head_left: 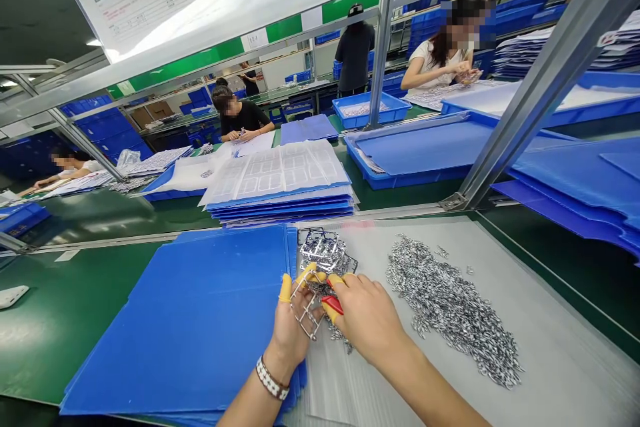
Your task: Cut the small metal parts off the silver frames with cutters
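Note:
My left hand (293,320), with yellow finger cots on its fingertips, grips a small silvery metal frame (304,310) that has thin bars across it. Closed around red-handled pliers (333,305) is my right hand (367,313), also wearing yellow finger cots. The pliers' jaws are at the frame, but their tips are hidden by the fingers. Just beyond both hands lies a tangled heap of similar metal frames (323,250). A few small loose metal pieces (345,345) lie under my hands. To the right, a large pile of small shiny metal pieces (450,307) spreads over a translucent sheet (540,340).
Blue plastic sheets (200,320) are stacked at my left. Ahead stands a layered stack of trays and sheets (280,180). A slanted metal post (545,87) rises at right. Blue bins (410,153) sit across the bench, where several people work. A phone-like white object (13,296) lies far left.

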`<state>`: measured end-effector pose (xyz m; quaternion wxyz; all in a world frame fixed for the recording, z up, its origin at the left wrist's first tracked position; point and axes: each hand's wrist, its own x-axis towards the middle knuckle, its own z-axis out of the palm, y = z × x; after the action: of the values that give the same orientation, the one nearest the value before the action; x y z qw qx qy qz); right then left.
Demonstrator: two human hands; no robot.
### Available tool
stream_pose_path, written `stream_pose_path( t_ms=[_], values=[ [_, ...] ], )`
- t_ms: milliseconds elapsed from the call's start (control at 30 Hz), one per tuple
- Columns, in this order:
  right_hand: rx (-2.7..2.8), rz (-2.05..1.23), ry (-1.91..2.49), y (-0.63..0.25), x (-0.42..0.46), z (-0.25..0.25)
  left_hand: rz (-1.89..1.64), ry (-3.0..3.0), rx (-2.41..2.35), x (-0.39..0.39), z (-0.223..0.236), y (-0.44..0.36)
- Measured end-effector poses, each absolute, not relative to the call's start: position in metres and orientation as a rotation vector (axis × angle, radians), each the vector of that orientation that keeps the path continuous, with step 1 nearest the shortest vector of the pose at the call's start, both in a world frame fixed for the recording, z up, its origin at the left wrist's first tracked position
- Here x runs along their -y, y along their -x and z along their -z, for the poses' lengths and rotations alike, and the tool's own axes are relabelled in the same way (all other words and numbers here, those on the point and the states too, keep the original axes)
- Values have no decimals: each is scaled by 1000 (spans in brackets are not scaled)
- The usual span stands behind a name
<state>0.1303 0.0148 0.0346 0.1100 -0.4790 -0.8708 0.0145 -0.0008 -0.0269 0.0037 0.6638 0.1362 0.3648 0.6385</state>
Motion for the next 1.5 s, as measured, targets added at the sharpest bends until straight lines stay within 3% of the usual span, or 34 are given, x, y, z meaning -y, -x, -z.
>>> stream_pose_path(
  t_ms=[500, 1067, 1500],
  values=[
    [2546, -2, 1433, -151, -8, -23, -1441, -200, -630, 21, -10, 12],
    [2600, -58, 1488, -143, -5, -33, -1509, -258, -775, 24, -6, 4],
    [2578, -228, 1404, -136, 9, -34, -1588, -219, -744, 17, -8, 4]
  ],
)
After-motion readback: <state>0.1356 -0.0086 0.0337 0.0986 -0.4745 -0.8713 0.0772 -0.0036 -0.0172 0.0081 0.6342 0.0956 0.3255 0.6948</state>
